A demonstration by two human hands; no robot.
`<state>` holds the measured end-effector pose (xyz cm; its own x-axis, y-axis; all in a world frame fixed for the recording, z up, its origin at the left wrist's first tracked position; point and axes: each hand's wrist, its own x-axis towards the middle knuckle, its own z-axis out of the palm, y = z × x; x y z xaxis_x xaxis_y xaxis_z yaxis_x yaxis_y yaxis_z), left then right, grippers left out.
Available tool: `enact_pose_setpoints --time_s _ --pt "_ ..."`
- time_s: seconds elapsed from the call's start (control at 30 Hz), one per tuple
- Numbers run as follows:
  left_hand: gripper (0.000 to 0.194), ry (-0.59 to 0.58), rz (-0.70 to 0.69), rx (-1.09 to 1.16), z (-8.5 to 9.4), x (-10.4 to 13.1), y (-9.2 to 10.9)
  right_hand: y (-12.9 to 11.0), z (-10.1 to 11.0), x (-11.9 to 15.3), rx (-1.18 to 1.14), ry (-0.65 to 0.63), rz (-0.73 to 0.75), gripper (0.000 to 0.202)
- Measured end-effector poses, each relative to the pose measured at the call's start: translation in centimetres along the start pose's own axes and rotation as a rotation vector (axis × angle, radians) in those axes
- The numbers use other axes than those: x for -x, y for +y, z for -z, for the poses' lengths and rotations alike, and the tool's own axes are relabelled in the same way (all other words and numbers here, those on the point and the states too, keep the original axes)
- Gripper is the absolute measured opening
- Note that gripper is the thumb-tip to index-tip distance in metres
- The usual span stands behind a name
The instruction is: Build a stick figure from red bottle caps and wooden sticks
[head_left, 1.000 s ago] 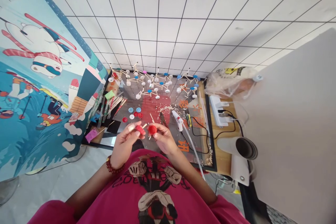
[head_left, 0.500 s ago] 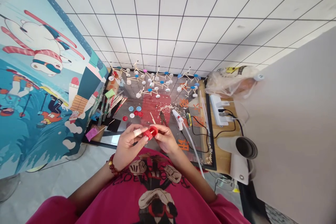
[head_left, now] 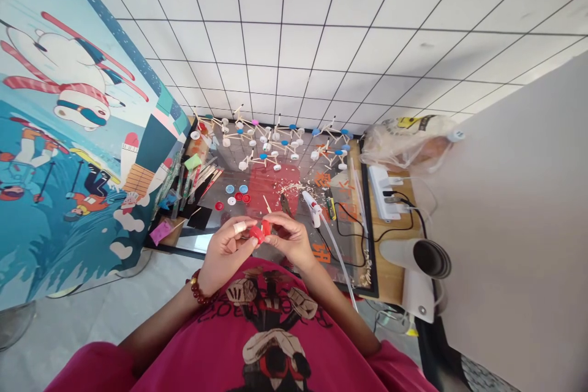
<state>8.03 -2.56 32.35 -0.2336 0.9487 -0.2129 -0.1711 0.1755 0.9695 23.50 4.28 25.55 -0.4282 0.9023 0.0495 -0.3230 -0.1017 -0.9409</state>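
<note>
My left hand (head_left: 225,257), with a bandage on one finger, pinches a red bottle cap (head_left: 256,234) in front of my chest. Another red bottle cap (head_left: 266,227) is between the fingers of my right hand (head_left: 294,242). The two caps are held side by side, with a short pale stick partly visible between them. Just beyond my fingers lie a loose wooden stick (head_left: 267,203) and pliers (head_left: 285,203), whose handles are partly hidden by my right hand. Several loose red, white and blue caps (head_left: 243,189) rest on the table left of centre.
A white glue gun (head_left: 312,207) with its cable and a yellow-black utility knife (head_left: 330,204) lie to the right. Several stick-and-cap models (head_left: 285,144) stand along the wall. Sticks (head_left: 209,180) are piled at left; a power strip (head_left: 383,193) is at right.
The right-hand cap has turned from showing its hollow inside to more edge-on, facing the left-hand cap. My right hand has rotated slightly. Both hands keep their caps.
</note>
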Motion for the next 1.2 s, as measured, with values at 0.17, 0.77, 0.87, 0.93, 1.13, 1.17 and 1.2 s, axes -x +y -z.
enact_pose_setpoints --time_s 0.17,0.77,0.87,0.93,1.13,1.17,1.2 --pt "0.028 -0.009 0.181 0.198 0.5 -0.5 -0.7 -1.9 -0.1 0.0 0.293 -0.003 0.194 0.036" --pt "0.033 0.054 -0.005 -0.002 0.4 -0.5 -1.7 -0.9 0.0 0.2 -0.320 -0.039 -0.292 0.036" --pt "0.029 0.029 -0.110 -0.093 0.1 -0.1 -1.0 -0.5 0.0 0.4 -0.468 -0.041 -0.392 0.037" --pt "0.029 0.021 -0.155 -0.146 0.0 0.0 -0.7 -0.3 -0.1 0.5 -0.513 -0.051 -0.413 0.037" --pt "0.031 -0.021 -0.248 -0.204 0.1 0.2 -0.9 -0.2 -0.2 0.5 -0.586 -0.077 -0.446 0.039" --pt "0.032 -0.020 -0.259 -0.209 0.2 0.2 -1.0 -0.2 -0.2 0.5 -0.592 -0.068 -0.450 0.040" --pt "0.032 -0.021 -0.271 -0.214 0.2 0.1 -1.1 -0.2 -0.3 0.5 -0.595 -0.058 -0.453 0.040"
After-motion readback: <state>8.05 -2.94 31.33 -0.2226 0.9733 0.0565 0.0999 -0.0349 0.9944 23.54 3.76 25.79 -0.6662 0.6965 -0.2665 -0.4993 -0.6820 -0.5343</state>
